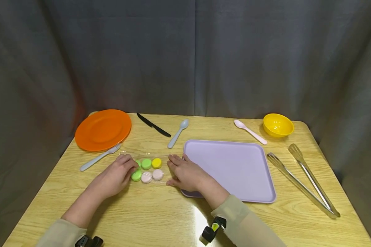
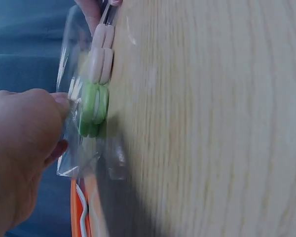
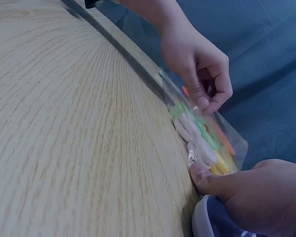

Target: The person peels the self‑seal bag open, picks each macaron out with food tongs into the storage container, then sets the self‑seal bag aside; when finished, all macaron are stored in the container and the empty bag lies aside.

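A clear plastic pack [image 1: 165, 157] of green, yellow and pale pink macarons [image 1: 146, 164] lies on the table, left of the lilac tray. At its left end, thumb and forefinger of my left hand [image 1: 119, 173] pinch the plastic film above the green macarons. That pinch also shows in the right wrist view, on the pack's upper face. My right hand [image 1: 188, 173] rests at the pack's right end with fingers extended, overlapping the tray's left edge. Its thumb [image 3: 202, 177] presses against the pack beside a pale pink macaron.
The lilac tray [image 1: 228, 171] lies to the right, metal tongs [image 1: 306, 185] beyond it. Behind are an orange plate [image 1: 103, 130], black knife [image 1: 153, 125], grey spoon [image 1: 177, 133], pink spoon [image 1: 250, 132] and yellow bowl [image 1: 278, 125]. A grey fork [image 1: 100, 157] lies by the plate.
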The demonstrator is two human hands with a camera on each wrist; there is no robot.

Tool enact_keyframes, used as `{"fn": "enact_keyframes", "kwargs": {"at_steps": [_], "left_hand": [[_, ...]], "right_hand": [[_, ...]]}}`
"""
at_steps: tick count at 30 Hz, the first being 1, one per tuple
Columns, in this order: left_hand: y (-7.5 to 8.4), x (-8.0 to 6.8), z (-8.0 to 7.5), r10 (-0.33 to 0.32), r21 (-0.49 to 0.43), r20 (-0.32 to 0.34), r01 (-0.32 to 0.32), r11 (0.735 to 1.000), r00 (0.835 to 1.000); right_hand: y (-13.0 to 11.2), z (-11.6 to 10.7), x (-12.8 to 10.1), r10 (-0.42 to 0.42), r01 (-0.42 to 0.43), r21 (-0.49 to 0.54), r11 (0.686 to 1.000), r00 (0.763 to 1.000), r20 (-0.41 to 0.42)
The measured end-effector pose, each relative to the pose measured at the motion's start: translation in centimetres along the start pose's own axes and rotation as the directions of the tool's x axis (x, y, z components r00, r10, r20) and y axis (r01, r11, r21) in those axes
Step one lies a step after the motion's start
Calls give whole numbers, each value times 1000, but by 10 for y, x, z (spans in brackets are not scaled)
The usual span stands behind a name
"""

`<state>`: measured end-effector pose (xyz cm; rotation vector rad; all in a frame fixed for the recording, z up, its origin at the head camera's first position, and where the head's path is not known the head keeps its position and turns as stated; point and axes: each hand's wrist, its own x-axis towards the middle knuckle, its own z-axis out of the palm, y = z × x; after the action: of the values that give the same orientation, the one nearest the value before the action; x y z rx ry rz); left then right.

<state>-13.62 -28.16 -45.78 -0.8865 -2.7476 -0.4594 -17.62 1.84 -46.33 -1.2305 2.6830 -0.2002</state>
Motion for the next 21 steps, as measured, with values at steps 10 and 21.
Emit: {"fn": "enact_keyframes", "kwargs": {"at_steps": [10, 21], "left_hand": [[-6, -4, 0, -6, 52, -67, 10, 999, 998], [-13, 0, -9, -65, -149, 18, 67, 987, 998]], "right_hand": [[-1, -1, 0, 1, -1, -11, 1000, 1000, 11], [0, -2, -1, 1, -2, 7, 1000, 1000, 8]]}}
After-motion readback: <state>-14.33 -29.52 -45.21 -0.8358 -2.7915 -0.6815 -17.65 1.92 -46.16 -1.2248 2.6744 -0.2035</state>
